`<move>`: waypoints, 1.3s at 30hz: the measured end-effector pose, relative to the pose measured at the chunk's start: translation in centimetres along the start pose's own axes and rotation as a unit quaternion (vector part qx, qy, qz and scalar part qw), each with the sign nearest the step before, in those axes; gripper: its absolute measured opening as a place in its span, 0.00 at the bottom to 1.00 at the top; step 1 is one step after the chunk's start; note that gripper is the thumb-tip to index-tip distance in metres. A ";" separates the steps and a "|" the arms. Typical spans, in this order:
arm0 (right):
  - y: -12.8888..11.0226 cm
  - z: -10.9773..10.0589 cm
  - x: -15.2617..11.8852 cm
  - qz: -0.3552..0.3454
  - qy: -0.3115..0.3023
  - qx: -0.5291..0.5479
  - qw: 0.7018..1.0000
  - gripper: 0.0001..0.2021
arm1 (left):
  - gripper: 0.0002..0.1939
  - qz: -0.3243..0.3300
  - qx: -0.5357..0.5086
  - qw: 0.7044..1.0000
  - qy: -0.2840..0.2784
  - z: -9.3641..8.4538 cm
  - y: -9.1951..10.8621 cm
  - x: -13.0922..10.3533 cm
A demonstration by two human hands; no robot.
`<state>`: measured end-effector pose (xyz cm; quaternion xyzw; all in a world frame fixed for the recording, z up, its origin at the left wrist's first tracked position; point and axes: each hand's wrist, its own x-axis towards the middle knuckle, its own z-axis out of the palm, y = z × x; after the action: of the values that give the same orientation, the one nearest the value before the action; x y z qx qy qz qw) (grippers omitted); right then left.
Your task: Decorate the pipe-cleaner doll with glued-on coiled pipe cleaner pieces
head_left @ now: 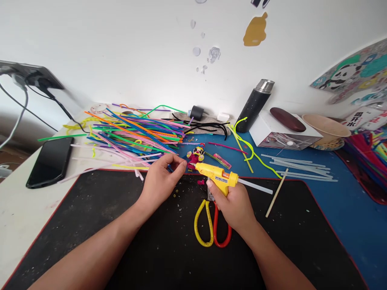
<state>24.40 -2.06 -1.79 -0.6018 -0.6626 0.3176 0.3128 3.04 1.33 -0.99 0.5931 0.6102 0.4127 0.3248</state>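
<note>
A yellow hot glue gun (216, 173) with a pale glue stick out of its back is gripped in my right hand (236, 201). Its nozzle points left, close to my left hand (165, 175), whose thumb and index finger are pinched together. Whatever is between those fingertips, if anything, is too small to make out. Just beyond them stands a small pipe-cleaner doll (196, 155) in magenta with a blue and red top. Scissors (213, 225) with one yellow and one red handle lie under my right hand, their blades mostly hidden. A small magenta piece (201, 182) rests near the nozzle.
A pile of coloured pipe cleaners (136, 131) spreads behind my left hand, beside a phone (50, 161). To the right are a black flask (255, 105), a white box (284, 129), loose glue sticks (302, 167) and a wooden stick (276, 193) on the black mat (145, 257).
</note>
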 end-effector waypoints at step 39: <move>-0.3 -0.1 -0.1 0.007 0.016 -0.027 0.999 0.19 | 0.12 -0.006 -0.003 1.000 0.003 -0.1 0.6 -0.2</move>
<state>24.34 -2.22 -1.47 -0.6196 -0.6615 0.2922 0.3053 3.23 1.14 -0.47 0.5873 0.6135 0.4141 0.3275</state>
